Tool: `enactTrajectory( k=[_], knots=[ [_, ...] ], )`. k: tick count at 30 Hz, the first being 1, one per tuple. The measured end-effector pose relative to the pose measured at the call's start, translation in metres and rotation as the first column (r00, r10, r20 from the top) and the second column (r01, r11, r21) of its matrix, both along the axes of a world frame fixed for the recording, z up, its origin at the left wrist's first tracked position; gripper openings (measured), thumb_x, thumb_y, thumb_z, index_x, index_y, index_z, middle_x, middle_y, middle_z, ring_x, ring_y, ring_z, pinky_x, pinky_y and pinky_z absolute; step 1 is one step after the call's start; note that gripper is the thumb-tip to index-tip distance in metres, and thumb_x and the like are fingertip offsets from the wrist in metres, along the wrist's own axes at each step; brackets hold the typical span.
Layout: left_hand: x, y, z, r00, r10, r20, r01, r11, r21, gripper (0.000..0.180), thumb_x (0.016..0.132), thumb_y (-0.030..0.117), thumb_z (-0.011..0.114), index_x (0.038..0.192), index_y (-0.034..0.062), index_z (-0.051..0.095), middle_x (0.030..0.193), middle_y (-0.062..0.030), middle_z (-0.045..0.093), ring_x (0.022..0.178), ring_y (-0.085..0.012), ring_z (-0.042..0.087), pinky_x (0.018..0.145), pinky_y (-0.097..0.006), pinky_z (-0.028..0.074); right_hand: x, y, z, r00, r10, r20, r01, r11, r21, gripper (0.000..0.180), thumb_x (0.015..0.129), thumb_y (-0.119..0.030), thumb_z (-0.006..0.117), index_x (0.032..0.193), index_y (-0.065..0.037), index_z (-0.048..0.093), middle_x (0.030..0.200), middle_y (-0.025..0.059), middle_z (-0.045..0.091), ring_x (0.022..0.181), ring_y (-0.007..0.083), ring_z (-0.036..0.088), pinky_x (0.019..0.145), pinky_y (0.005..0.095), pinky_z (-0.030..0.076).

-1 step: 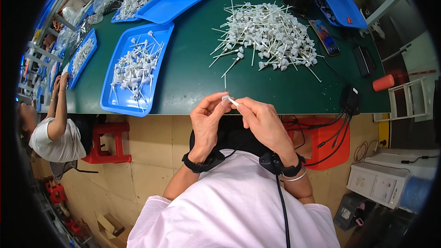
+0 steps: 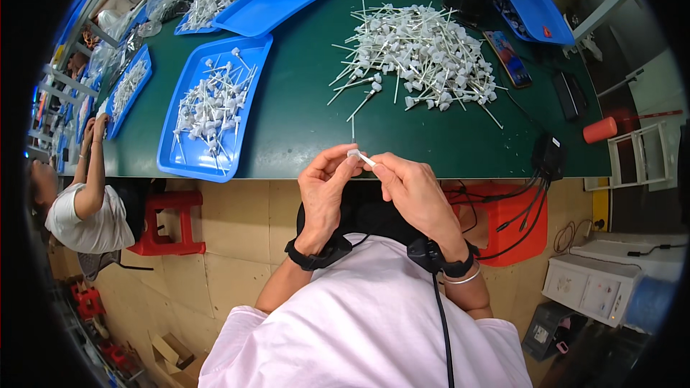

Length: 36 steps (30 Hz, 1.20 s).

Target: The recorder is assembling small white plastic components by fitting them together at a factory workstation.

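My left hand [image 2: 323,190] and my right hand [image 2: 413,187] meet at the near edge of the green table [image 2: 302,122]. Together they pinch one small white plastic part with a thin stick [image 2: 359,155] between their fingertips. Beyond my hands lies a big loose pile of the same white stick parts [image 2: 420,54]. Further left, a blue tray [image 2: 188,162] holds several more of these parts. Both wrists wear black bands, and a cable runs down from the right one.
More blue trays [image 2: 277,0] and bags of parts sit at the far left. A phone [image 2: 509,57], black devices [image 2: 568,97] and a red cylinder [image 2: 599,129] lie to the right. A red stool [image 2: 169,219] and another person [image 2: 83,201] are at the left.
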<state>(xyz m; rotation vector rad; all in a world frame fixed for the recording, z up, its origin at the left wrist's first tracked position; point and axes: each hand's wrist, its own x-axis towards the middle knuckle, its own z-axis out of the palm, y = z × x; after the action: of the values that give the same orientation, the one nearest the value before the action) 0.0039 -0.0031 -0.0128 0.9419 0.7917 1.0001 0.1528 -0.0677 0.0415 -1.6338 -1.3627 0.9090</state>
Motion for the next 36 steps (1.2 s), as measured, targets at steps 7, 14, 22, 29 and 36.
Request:
enactTrajectory(
  k=[7,14,22,29,36],
  knots=[
    [0.002,0.002,0.005,1.000,0.005,-0.020,-0.005,1.000,-0.019,0.018,0.092,0.006,0.068,0.109,-0.0007,0.068,0.098,-0.0118,0.073,0.090,-0.0167,0.070,0.080,-0.027,0.055,0.006,-0.005,0.001,0.998,-0.049,0.041,0.049,0.999,0.003,0.023,0.102,-0.019,0.051,0.099,0.000,0.064,0.058,0.0099,0.054,0.053,0.0228,0.055,0.053,0.0364,0.042],
    [-0.008,0.013,0.011,0.994,0.106,0.018,-0.107,0.993,0.042,0.012,0.091,0.004,0.067,0.102,0.0001,0.067,0.089,-0.0099,0.071,0.081,-0.0150,0.068,0.076,-0.026,0.054,0.015,-0.004,-0.010,0.996,-0.073,0.055,0.073,0.997,-0.001,0.022,0.101,-0.015,0.052,0.107,-0.001,0.068,0.059,0.0037,0.054,0.051,0.0081,0.048,0.048,0.0269,0.037],
    [-0.138,0.159,0.036,0.541,0.649,-0.534,-0.132,0.693,0.708,0.028,0.084,0.015,0.074,0.110,0.0024,0.071,0.100,-0.0141,0.072,0.098,-0.0235,0.065,0.086,-0.034,0.049,0.040,-0.011,-0.027,0.986,-0.161,0.054,0.160,0.987,0.017,0.021,0.100,-0.014,0.053,0.106,0.000,0.068,0.059,0.0007,0.053,0.050,0.0052,0.044,0.046,0.0252,0.034],
    [-0.045,0.122,0.048,0.630,0.610,-0.480,0.072,0.570,0.818,0.017,0.080,0.007,0.073,0.097,0.0047,0.072,0.100,-0.0122,0.069,0.094,-0.0302,0.063,0.085,-0.040,0.049,0.053,-0.013,-0.041,0.978,-0.199,0.058,0.198,0.980,0.027,0.022,0.100,-0.018,0.053,0.104,-0.001,0.067,0.061,0.0087,0.058,0.054,0.0184,0.059,0.054,0.0334,0.045],
    [0.073,0.109,0.010,0.510,0.447,-0.735,0.501,0.540,0.677,0.011,0.080,0.012,0.073,0.086,0.0040,0.070,0.084,-0.0138,0.067,0.079,-0.0355,0.065,0.069,-0.045,0.050,0.056,-0.010,-0.056,0.972,-0.237,0.003,0.236,0.969,0.076,0.024,0.102,-0.019,0.053,0.107,0.000,0.067,0.060,-0.0009,0.053,0.051,0.0047,0.044,0.048,0.0240,0.035]
  ],
)
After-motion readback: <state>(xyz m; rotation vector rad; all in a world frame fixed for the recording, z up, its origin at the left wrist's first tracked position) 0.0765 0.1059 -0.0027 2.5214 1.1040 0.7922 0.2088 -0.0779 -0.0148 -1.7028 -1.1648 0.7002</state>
